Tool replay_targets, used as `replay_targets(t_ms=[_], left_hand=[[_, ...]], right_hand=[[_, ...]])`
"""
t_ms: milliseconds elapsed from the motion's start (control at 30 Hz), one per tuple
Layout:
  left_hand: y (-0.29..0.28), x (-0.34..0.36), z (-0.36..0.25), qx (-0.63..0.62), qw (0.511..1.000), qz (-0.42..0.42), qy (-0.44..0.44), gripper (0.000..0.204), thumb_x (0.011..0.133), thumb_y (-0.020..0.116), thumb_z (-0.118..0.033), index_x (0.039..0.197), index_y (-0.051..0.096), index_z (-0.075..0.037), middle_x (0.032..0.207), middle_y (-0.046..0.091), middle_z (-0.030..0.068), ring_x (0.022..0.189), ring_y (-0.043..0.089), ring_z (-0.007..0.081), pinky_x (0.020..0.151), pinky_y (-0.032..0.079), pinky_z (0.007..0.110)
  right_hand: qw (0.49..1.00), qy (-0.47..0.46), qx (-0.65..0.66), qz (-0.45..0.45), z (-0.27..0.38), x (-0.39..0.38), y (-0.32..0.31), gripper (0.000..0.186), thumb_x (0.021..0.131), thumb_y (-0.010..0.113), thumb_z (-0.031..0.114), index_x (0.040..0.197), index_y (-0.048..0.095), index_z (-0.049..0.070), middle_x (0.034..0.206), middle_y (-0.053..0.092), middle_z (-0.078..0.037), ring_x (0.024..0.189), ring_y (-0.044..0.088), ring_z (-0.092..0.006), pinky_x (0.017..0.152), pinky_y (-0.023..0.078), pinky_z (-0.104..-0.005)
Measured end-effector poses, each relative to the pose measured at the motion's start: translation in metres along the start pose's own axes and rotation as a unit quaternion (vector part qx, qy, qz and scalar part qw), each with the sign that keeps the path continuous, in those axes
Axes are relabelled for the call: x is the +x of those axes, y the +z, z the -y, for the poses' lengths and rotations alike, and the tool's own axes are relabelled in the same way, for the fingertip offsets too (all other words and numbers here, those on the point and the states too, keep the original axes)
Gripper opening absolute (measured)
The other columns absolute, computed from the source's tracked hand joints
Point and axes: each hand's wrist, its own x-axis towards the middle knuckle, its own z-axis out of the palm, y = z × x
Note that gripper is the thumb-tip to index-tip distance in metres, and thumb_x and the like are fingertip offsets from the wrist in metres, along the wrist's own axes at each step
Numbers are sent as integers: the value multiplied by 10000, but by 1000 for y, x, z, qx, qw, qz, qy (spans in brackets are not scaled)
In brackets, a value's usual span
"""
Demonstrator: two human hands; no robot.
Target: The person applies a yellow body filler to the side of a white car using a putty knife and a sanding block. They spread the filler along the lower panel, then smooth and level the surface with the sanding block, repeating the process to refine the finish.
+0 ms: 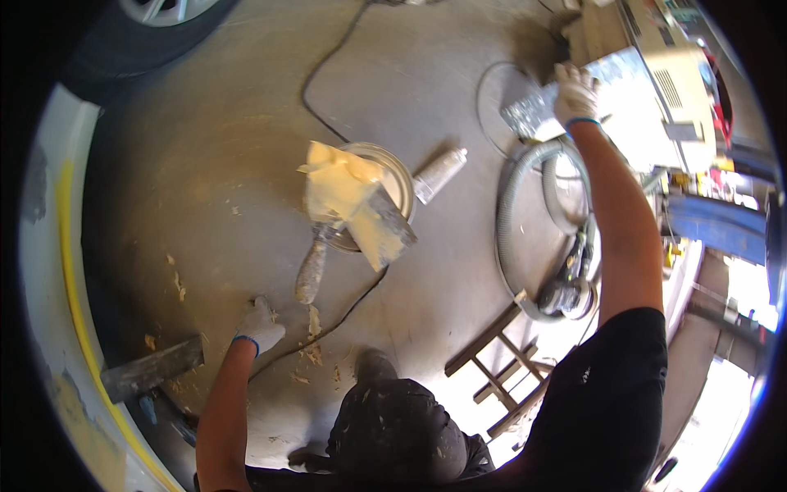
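My left hand (pixel 261 325), in a white glove with a blue cuff, hangs low over the floor with its fingers loosely apart and nothing visible in it. My right hand (pixel 576 94), gloved the same way, reaches far to the right onto a shiny, speckled silvery surface (pixel 537 113); its fingers look stretched out. Between my hands, a putty knife (pixel 311 266) with a worn handle and a wide spreader blade (pixel 384 230) lie across a round can (pixel 399 176). Yellowish filler (pixel 340 176) is heaped on them. Beside the can lies a pale tube (pixel 440 174).
At left stands a car panel (pixel 65 238) with a yellow band, below a wheel (pixel 156 33). A dark long block (pixel 153 369) lies near it. On the right are a coiled grey hose (pixel 512 205), a sander (pixel 571 293), a wooden frame (pixel 496 369) and a beige cabinet (pixel 680 90). A cable (pixel 316 82) crosses the floor.
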Motion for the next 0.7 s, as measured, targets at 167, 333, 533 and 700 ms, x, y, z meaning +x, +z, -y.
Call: replay_targets(t_ms=[167,333,533,700], left_hand=[[-20,-34,-9,16,997,-4,74,812,923,716,-311,1638,412,-74,1609,503,247,1484,497,476,1217,452,521],[-25,-14,-75,-78,987,-28,138,687,887,685,-248,1526,567,-27,1501,555,299,1382,572,480,1131,513,553],[-33,-46,-85,-126,985,-48,109,762,878,680,-224,1594,486,-48,1582,473,311,1447,531,500,1183,480,555],[-39,-44,-82,-177,975,-27,133,803,883,679,-215,1635,454,-50,1631,458,312,1507,494,486,1220,464,536]], right_hand=[[949,-73,305,31,-21,-13,204,307,1033,673,330,1087,834,75,1051,801,-207,932,758,-368,819,552,-603],[977,-200,64,47,-69,78,176,262,1010,672,289,1007,823,74,997,786,-188,906,741,-359,804,541,-596],[956,-273,-89,67,-151,68,147,226,981,671,238,911,810,74,933,769,-165,873,720,-349,785,528,-587],[962,-235,-131,-55,-205,23,73,196,944,575,105,896,763,130,849,720,-125,883,692,-373,796,545,-507]])
